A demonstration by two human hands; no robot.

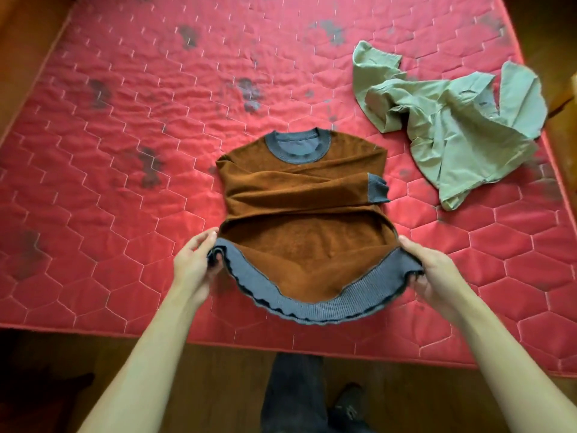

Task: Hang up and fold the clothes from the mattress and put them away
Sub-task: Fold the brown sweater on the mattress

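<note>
Sweater (299, 195) lies mid-mattress (125, 151), sleeves already crossed, left hand (195, 264) and right hand (437, 276) each pinching its hem for the fold; the green shirt (452, 120) waits crumpled.

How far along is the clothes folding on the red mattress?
Done: the brown knit sweater with grey trim has its sleeves folded across. In hand: left hand and right hand grip its hem. Left: finishing that fold, then the crumpled pale green shirt.

Red quilted mattress (125, 151) (stained), brown sweater (299, 189), green shirt (452, 120)
</note>
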